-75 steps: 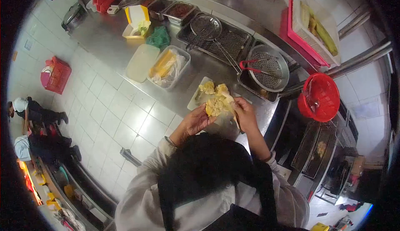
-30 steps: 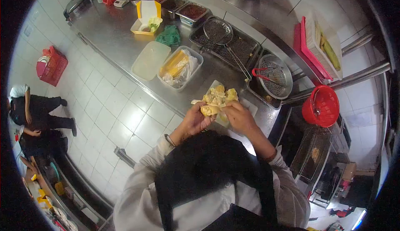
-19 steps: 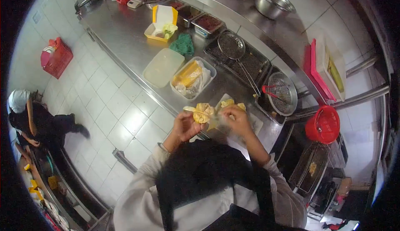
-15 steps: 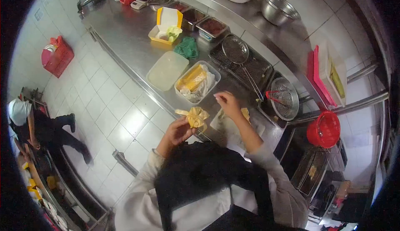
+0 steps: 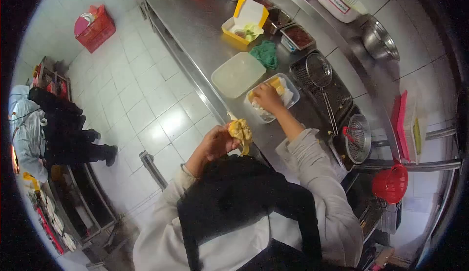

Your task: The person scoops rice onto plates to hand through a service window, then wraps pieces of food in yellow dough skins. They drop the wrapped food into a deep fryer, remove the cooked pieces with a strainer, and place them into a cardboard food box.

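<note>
My left hand (image 5: 220,143) is closed around a yellow gathered pouch (image 5: 240,130), with thin strips of it sticking out above and below. My right hand (image 5: 267,97) is down inside a clear plastic tub (image 5: 293,83), over yellow sheets (image 5: 279,81) and a crumpled clear plastic bag (image 5: 289,96). Its fingers are bent together, and the fingertips are hidden among the contents. Beside the tub lies a translucent lid (image 5: 238,74). A green cloth or net bundle (image 5: 264,54) sits just behind the lid.
An open yellow box (image 5: 251,14) with lettuce stands farther along the steel counter (image 5: 188,31). Metal pans (image 5: 298,36), a long-handled strainer (image 5: 320,70) and a colander (image 5: 359,138) line the wall side. At left, a person (image 5: 53,129) stands across the tiled floor.
My right hand has moved forward from beside the tub down into it. My left hand still holds the yellow pouch, now turned differently. The view has shifted, and the person at left has moved.
</note>
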A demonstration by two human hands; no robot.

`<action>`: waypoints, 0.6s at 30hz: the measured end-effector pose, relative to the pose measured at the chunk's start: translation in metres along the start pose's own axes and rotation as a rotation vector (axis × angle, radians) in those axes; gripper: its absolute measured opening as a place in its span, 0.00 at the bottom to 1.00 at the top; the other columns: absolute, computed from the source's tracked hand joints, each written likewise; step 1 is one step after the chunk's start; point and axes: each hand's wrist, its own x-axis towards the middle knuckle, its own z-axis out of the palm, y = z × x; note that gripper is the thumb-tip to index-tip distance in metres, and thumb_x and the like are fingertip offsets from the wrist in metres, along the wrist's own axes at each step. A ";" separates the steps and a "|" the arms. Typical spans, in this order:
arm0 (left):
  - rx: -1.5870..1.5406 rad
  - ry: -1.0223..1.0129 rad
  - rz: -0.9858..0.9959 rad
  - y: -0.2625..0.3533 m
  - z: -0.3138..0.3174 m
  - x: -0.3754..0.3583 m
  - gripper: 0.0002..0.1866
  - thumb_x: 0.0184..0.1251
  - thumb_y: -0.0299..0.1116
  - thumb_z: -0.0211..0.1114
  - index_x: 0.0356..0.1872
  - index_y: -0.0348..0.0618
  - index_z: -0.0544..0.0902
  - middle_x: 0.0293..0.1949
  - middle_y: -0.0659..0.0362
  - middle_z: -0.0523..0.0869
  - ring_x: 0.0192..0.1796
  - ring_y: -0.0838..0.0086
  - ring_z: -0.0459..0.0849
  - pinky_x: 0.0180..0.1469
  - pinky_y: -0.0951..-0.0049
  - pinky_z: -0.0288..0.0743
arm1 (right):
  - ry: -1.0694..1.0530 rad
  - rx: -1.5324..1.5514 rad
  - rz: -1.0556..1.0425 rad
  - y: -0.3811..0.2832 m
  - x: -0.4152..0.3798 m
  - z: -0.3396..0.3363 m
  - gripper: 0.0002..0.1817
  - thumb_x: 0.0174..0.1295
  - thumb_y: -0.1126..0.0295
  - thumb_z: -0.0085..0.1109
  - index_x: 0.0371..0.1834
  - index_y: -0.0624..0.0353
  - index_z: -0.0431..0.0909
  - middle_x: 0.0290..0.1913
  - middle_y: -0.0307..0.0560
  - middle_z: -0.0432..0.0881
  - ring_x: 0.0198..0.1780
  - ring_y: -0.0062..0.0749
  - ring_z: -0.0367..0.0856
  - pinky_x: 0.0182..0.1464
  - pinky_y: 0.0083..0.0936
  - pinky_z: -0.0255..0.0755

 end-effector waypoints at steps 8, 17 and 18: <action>0.219 0.083 0.119 0.003 0.027 0.004 0.24 0.65 0.48 0.56 0.56 0.45 0.69 0.48 0.62 0.76 0.47 0.73 0.75 0.51 0.73 0.68 | 0.211 0.584 0.405 0.007 0.010 0.027 0.07 0.53 0.70 0.61 0.27 0.61 0.76 0.23 0.39 0.77 0.28 0.26 0.76 0.34 0.25 0.71; 0.263 -0.093 -0.070 -0.024 0.011 0.048 0.24 0.65 0.47 0.56 0.55 0.41 0.69 0.48 0.60 0.77 0.49 0.72 0.76 0.53 0.69 0.69 | 0.187 1.391 0.301 -0.092 -0.074 -0.120 0.06 0.53 0.79 0.57 0.29 0.56 0.71 0.32 0.38 0.76 0.34 0.23 0.76 0.39 0.20 0.72; 0.264 -0.111 -0.110 -0.030 0.012 0.051 0.24 0.65 0.47 0.56 0.55 0.41 0.69 0.48 0.60 0.77 0.49 0.72 0.76 0.53 0.69 0.69 | 0.159 1.313 0.177 -0.100 -0.084 -0.121 0.04 0.54 0.78 0.57 0.30 0.56 0.73 0.32 0.39 0.78 0.35 0.24 0.78 0.40 0.22 0.73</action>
